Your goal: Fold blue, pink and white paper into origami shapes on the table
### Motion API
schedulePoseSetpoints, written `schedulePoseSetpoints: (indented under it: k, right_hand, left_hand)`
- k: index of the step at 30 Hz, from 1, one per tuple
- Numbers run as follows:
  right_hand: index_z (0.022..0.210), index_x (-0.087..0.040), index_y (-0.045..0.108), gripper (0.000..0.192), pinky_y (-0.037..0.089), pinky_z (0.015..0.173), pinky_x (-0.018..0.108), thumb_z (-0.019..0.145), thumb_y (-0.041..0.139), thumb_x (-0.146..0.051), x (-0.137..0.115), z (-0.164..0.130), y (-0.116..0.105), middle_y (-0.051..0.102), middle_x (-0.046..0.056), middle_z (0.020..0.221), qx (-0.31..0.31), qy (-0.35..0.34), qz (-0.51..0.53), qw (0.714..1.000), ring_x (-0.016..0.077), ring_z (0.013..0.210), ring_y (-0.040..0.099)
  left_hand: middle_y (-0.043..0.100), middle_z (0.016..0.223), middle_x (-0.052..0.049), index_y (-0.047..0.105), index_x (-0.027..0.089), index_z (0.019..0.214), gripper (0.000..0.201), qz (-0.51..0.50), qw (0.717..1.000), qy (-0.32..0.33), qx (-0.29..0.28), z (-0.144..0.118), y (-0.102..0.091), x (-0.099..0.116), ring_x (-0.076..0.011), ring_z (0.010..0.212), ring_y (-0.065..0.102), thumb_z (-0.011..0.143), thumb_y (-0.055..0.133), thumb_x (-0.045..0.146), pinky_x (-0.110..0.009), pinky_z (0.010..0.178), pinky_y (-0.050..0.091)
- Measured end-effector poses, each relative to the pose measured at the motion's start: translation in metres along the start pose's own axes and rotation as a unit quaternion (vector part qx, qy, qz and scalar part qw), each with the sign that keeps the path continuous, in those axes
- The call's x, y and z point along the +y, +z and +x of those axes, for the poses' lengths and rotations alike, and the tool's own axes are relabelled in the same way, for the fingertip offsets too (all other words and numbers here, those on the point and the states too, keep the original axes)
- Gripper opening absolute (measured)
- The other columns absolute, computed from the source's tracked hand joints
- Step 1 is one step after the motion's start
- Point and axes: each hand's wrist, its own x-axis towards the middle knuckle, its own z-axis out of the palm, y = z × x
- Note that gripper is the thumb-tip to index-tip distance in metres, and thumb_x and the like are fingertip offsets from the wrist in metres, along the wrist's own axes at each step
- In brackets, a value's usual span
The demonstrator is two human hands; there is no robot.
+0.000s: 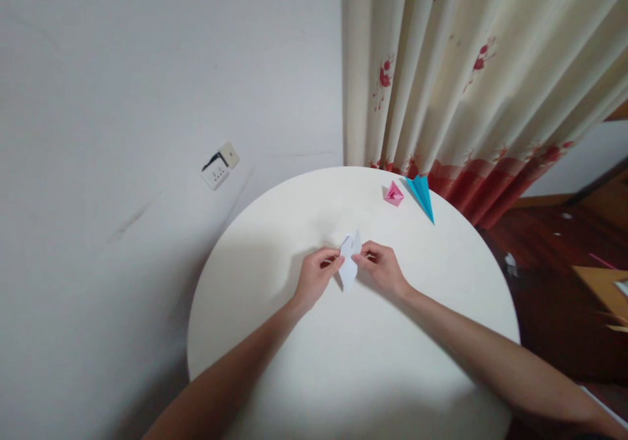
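Over the middle of the round white table (255,231), a small piece of folded white paper (348,273) is held between both hands. My left hand (318,273) pinches its left edge between thumb and fingers. On the opposite edge, my right hand (383,267) grips it the same way. The paper narrows to a point toward me, and two flaps stand apart at its far end. Part of each side edge is hidden behind my thumbs.
A pink folded paper piece (394,194) and a blue paper plane (422,198) lie near the table's far right edge. Behind them hangs a floral curtain (441,87). The wall at left carries a power socket (216,173). A wooden surface (601,289) stands off to the right.
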Motion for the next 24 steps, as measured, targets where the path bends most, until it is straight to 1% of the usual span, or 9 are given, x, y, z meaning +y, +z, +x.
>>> schedulePoseSetpoints:
  k: [2,4,8,11,14,17,19,21,24]
  right_hand:
    - [0.067,-0.019,0.063,0.028,0.041,0.059,0.028,0.074,0.074,-0.044,0.001,0.001,0.0,0.058,0.0,0.066,0.005,0.005,0.013,1.0,0.0145,0.062,0.05]
    - [0.067,-0.019,0.064,0.029,0.042,0.06,0.029,0.072,0.075,-0.046,0.001,0.003,-0.002,0.058,0.0,0.064,0.008,0.019,0.035,0.999,0.0152,0.061,0.051]
    - [0.065,-0.019,0.064,0.03,0.044,0.063,0.03,0.07,0.075,-0.047,-0.001,0.009,-0.007,0.061,0.001,0.065,0.016,0.025,0.064,0.997,0.0168,0.063,0.054]
    - [0.069,-0.019,0.066,0.029,0.046,0.065,0.031,0.07,0.075,-0.047,-0.003,0.011,-0.01,0.062,0.002,0.069,0.024,0.007,0.056,0.998,0.0179,0.066,0.056]
    - [0.069,-0.02,0.067,0.027,0.046,0.066,0.031,0.074,0.074,-0.045,-0.005,0.011,-0.013,0.062,0.003,0.072,0.027,-0.021,0.036,0.999,0.018,0.068,0.056]
    - [0.071,-0.019,0.067,0.023,0.045,0.064,0.03,0.078,0.073,-0.041,-0.008,0.016,-0.022,0.062,0.003,0.075,0.044,-0.062,0.011,0.997,0.018,0.07,0.056]
    - [0.073,-0.019,0.068,0.021,0.046,0.064,0.03,0.08,0.071,-0.039,-0.01,0.03,-0.033,0.062,0.003,0.076,0.077,-0.094,-0.017,0.992,0.0183,0.072,0.057]
    - [0.074,-0.019,0.067,0.022,0.048,0.067,0.031,0.081,0.07,-0.04,-0.013,0.052,-0.047,0.063,0.004,0.078,0.116,-0.124,-0.049,0.984,0.0185,0.073,0.058]
    - [0.076,-0.019,0.066,0.026,0.051,0.07,0.033,0.082,0.067,-0.043,-0.015,0.097,-0.068,0.066,0.005,0.079,0.126,-0.167,-0.125,0.97,0.02,0.074,0.06]
  left_hand:
    - [0.069,0.093,-0.007,0.078,0.017,0.087,0.019,0.019,0.999,0.027,0.013,0.0,-0.001,0.002,-0.0187,0.084,0.063,0.081,0.072,0.034,-0.026,0.07,0.048]
    - [0.068,0.093,-0.007,0.079,0.019,0.091,0.02,0.039,0.998,0.042,0.032,-0.001,-0.002,0.004,-0.0178,0.084,0.062,0.085,0.069,0.035,-0.025,0.068,0.046]
    - [0.072,0.093,-0.006,0.076,0.018,0.107,0.027,0.031,0.998,0.02,0.057,-0.001,-0.004,0.002,-0.0171,0.081,0.063,0.087,0.065,0.035,-0.026,0.071,0.047]
    - [0.074,0.093,-0.006,0.073,0.016,0.109,0.031,0.008,0.999,0.004,0.046,-0.002,-0.002,-0.001,-0.0178,0.082,0.066,0.084,0.07,0.035,-0.027,0.075,0.05]
    - [0.074,0.091,-0.006,0.071,0.016,0.11,0.032,0.004,1.0,0.007,0.028,-0.003,-0.001,-0.003,-0.0178,0.083,0.067,0.084,0.07,0.035,-0.028,0.077,0.051]
    - [0.075,0.093,-0.007,0.071,0.016,0.109,0.032,0.008,0.999,0.005,0.045,-0.002,-0.003,-0.003,-0.0176,0.081,0.068,0.086,0.068,0.037,-0.027,0.073,0.051]
    - [0.075,0.09,-0.007,0.07,0.016,0.108,0.031,0.001,0.998,0.0,0.061,-0.001,-0.004,-0.004,-0.0168,0.077,0.067,0.087,0.065,0.038,-0.027,0.069,0.05]
    - [0.074,0.087,-0.006,0.07,0.016,0.105,0.029,-0.007,0.998,-0.002,0.068,0.001,-0.005,-0.005,-0.0159,0.073,0.066,0.088,0.062,0.038,-0.026,0.065,0.049]
    - [0.072,0.082,-0.005,0.07,0.015,0.1,0.027,-0.012,0.998,-0.004,0.069,0.003,-0.006,-0.008,-0.0149,0.07,0.064,0.088,0.059,0.037,-0.025,0.063,0.047]
